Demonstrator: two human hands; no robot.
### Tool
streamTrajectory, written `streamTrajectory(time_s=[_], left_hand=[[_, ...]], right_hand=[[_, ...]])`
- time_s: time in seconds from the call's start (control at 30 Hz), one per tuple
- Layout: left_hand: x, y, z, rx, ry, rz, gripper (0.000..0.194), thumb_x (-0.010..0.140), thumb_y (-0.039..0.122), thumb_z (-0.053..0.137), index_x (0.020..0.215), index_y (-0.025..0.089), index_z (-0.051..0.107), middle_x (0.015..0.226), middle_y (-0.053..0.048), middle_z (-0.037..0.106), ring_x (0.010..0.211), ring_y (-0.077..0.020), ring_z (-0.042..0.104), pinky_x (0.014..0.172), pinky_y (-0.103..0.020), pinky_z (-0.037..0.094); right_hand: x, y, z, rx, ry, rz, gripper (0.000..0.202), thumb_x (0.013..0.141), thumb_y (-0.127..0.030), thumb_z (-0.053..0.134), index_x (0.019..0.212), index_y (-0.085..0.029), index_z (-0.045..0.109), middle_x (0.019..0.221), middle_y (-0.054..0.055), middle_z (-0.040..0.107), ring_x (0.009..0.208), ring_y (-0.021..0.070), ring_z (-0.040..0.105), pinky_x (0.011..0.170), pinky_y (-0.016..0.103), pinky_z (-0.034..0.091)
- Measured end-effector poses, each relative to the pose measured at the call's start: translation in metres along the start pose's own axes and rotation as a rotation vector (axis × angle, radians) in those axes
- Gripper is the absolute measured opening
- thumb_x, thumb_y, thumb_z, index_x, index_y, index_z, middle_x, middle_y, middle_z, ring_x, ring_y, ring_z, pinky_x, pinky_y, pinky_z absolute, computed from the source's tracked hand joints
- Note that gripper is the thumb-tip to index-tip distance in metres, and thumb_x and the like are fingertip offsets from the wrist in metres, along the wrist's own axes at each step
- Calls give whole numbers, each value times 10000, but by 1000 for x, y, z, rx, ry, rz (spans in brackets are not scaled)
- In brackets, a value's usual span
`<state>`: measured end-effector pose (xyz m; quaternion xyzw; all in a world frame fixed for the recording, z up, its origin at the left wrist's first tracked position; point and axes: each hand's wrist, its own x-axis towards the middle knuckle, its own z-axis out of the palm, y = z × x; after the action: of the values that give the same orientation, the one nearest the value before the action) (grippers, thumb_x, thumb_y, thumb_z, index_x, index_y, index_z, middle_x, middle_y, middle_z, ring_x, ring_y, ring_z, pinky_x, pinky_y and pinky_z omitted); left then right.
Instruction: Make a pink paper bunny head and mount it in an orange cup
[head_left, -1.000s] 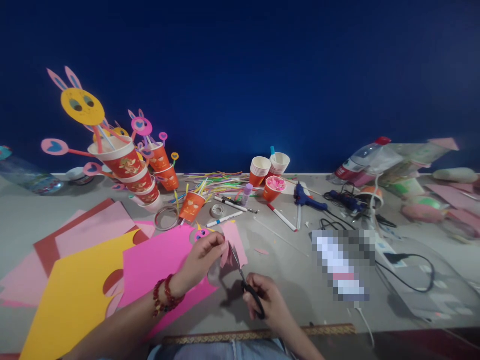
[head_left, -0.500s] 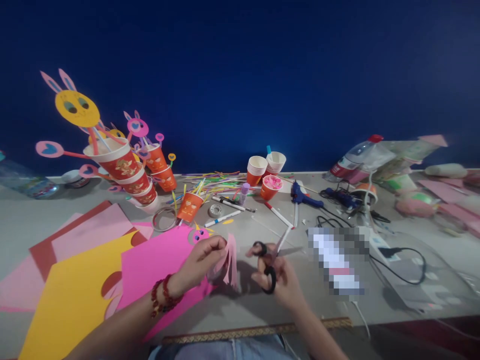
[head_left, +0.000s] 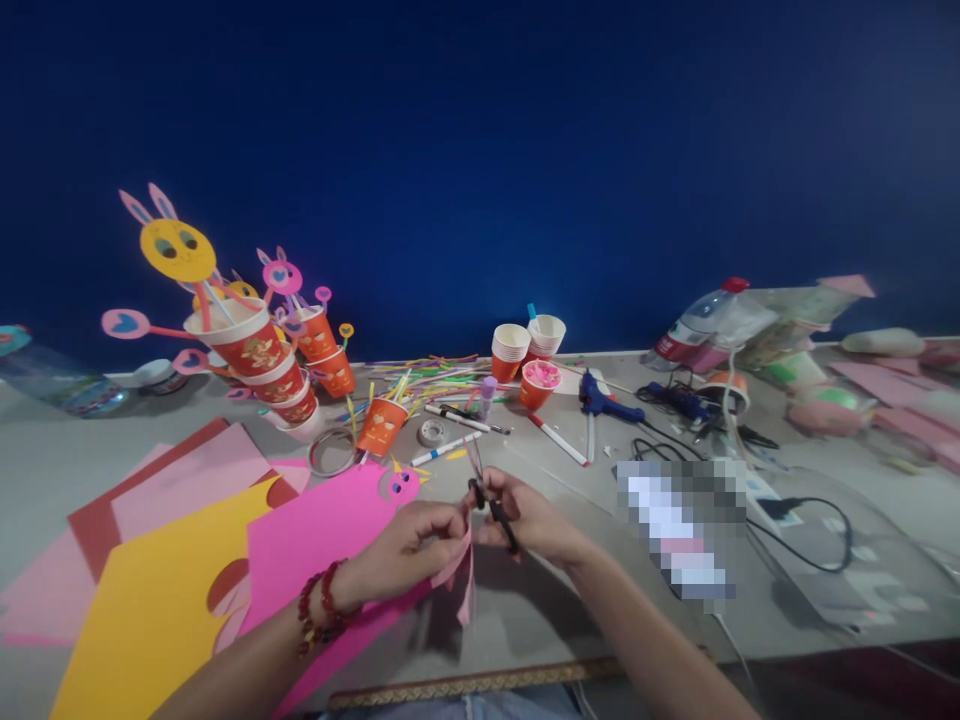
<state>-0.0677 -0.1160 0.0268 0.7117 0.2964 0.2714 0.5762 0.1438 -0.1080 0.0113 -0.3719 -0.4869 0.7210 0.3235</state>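
Observation:
My left hand (head_left: 416,545) pinches a piece of pink paper (head_left: 466,590) whose lower end hangs down in cut strips. Close beside it, on the right, my right hand (head_left: 529,520) has its fingers around the black handles of a pair of scissors (head_left: 501,515). The blades point up and away from me, above the table. Both hands nearly meet, and part of the pink paper is hidden by the left fingers. Under the left wrist lies a bright pink sheet (head_left: 315,535), with a small pink face cutout (head_left: 403,484) at its far corner.
A yellow sheet (head_left: 150,590) with round cutouts lies left. Behind it stand stacked red cups (head_left: 259,350) with rabbit figures. An orange cup (head_left: 382,428), tape roll (head_left: 432,432), markers and a blue glue gun (head_left: 607,402) lie farther back. A blurred-out phone (head_left: 675,530) lies right.
My right hand has moved left with the scissors, up to my left hand. The scissors have turned, so their blades now point up and left. The view has shifted slightly.

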Motion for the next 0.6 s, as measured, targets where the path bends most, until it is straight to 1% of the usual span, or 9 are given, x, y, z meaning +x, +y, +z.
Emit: streamTrajectory(time_s=[0.07,0.17,0.27,0.33,0.37,0.4,0.47,0.53,0.6], left_hand=[[0,0,-1,25,3,0,232,881,219,520,658,177,470,631,31,495,599,-103,452,592,-213,354],[0,1,-5,104,-25,2,193,858,183,523,667,173,502,657,25,530,624,-107,476,618,-212,373],[-1,6,-13,259,-137,17,184,869,185,523,688,172,553,696,11,592,672,-120,528,684,-222,405],[-3,10,-18,346,-190,18,195,893,222,528,712,175,581,721,0,620,696,-131,551,706,-232,416],[-3,12,-20,354,-187,2,204,908,249,528,728,175,589,728,-4,626,700,-134,560,700,-233,420],[-4,14,-23,333,-168,-24,217,923,278,524,744,175,592,734,-8,628,699,-135,571,688,-233,426],[-6,14,-25,223,-101,-98,263,953,342,500,770,172,583,729,-11,626,672,-132,596,652,-231,444],[-7,10,-24,77,-37,-156,310,967,413,483,789,170,555,714,-8,617,614,-122,609,605,-228,460],[-6,3,-20,-45,-1,-194,336,961,470,486,808,172,520,696,-1,612,545,-109,603,553,-223,462]], right_hand=[[-2,4,-3,-8,-24,48,501,599,-314,888,860,-219,472,815,-58,586,435,27,423,312,126,360],[-9,0,-6,-71,-78,56,463,632,-288,849,814,-226,428,637,-114,472,415,29,359,340,128,330],[-19,-19,-15,-311,-136,-19,345,659,-155,743,778,-218,425,629,-108,412,486,44,349,409,135,294],[-26,-38,-30,-559,-136,-87,259,647,-79,651,792,-205,477,680,-81,470,535,57,378,447,145,294],[-28,-48,-40,-645,-96,-110,252,640,-67,622,809,-204,495,694,-71,501,554,67,408,468,152,316],[-29,-57,-51,-690,-6,-128,240,647,-78,601,825,-207,503,681,-71,508,538,71,418,465,159,321],[-26,-72,-75,-710,235,-144,208,686,-148,595,849,-221,487,621,-80,499,467,83,431,418,175,309],[-16,-78,-97,-745,435,-147,218,676,-205,614,847,-232,482,589,-79,521,446,103,452,404,191,324],[-3,-79,-113,-784,547,-137,203,667,-251,624,812,-238,483,575,-71,540,455,127,491,414,208,352]])
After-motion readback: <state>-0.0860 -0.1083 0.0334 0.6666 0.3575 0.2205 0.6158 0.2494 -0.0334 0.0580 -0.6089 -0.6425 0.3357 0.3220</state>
